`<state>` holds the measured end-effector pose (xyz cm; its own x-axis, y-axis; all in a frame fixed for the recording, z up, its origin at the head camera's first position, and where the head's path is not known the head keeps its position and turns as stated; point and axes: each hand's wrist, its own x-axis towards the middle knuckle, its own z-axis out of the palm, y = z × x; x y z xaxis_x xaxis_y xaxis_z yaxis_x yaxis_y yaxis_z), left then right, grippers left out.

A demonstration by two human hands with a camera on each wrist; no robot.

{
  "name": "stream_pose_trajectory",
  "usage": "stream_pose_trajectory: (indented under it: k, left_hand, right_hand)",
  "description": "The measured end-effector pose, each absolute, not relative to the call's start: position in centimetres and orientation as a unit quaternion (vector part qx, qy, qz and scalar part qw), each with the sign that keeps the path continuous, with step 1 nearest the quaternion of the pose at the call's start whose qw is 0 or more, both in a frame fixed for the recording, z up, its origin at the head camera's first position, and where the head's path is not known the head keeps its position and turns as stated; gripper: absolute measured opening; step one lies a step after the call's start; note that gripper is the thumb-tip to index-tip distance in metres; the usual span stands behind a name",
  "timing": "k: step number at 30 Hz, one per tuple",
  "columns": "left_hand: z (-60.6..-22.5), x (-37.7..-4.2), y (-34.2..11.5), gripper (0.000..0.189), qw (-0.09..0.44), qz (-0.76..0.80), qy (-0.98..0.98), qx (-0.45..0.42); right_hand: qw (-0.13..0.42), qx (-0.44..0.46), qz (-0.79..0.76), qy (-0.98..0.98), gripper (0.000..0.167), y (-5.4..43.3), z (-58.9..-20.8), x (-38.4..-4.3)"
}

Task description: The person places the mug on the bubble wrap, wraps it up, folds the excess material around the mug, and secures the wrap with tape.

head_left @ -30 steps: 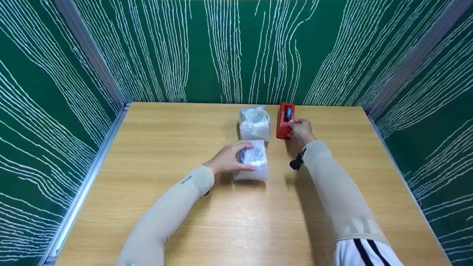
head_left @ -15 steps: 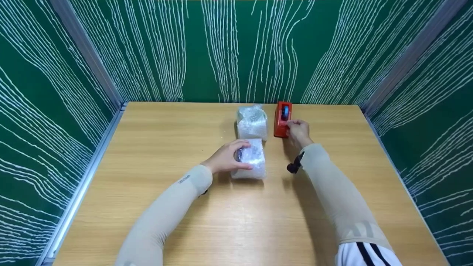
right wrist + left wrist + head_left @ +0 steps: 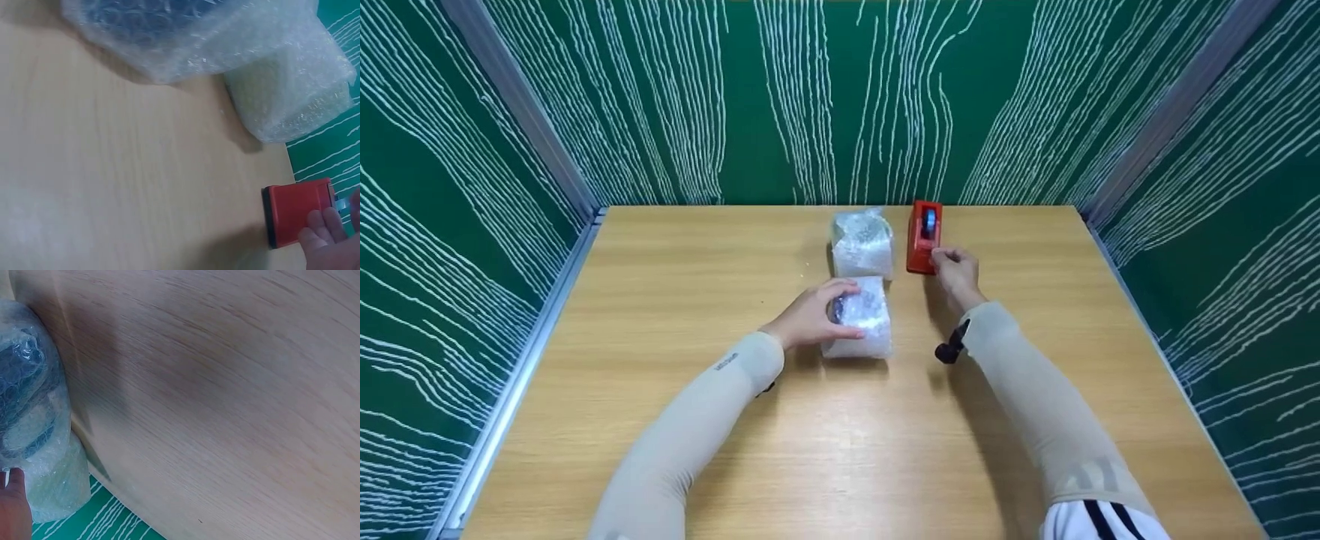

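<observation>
My left hand (image 3: 808,313) grips a bubble-wrapped bundle (image 3: 867,322) in the middle of the table, thumb on the near side and fingers on the far side. Something dark blue shows through its wrap in both wrist views. At the back right stands a red tape dispenser (image 3: 916,255) with a blue-cored roll (image 3: 929,222). The right hand (image 3: 960,276) is at its near end, thumb and forefinger pinched together. In the right wrist view a short piece of clear tape (image 3: 342,203) spans from the dispenser to the fingertips, while other fingers lie against its red side.
Directly behind the held bundle stands a second bubble-wrapped bundle (image 3: 862,244), left of the dispenser. The wooden table (image 3: 840,450) ends at a green wall (image 3: 787,97) with white wavy lines, and similar panels flank both sides.
My right hand has drawn back from the dispenser's middle to its near end, fingertips still pinched. The left hand keeps its grip on the bundle. The whole head view has shifted slightly.
</observation>
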<state>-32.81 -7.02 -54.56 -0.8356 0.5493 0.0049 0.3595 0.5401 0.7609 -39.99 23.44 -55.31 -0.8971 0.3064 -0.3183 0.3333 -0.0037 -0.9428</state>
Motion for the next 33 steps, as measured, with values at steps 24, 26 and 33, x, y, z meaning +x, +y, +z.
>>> stream_pose_trajectory:
  k: [24,26,33]
  left_hand:
    - [-54.5,-32.7,-7.1,0.087,0.113,0.404,0.868,0.268]
    - [-54.5,-32.7,-7.1,0.087,0.112,0.403,0.868,0.267]
    - [-54.4,-32.7,-7.0,0.087,0.110,0.402,0.868,0.270]
  right_hand:
    - [-0.013,0.163,-0.736,0.657,0.015,23.4,-57.8,-38.4]
    - [-0.010,0.179,-0.736,0.652,0.016,23.5,-57.8,-38.3]
    - [0.020,0.233,-0.738,0.633,0.024,23.4,-57.6,-38.2]
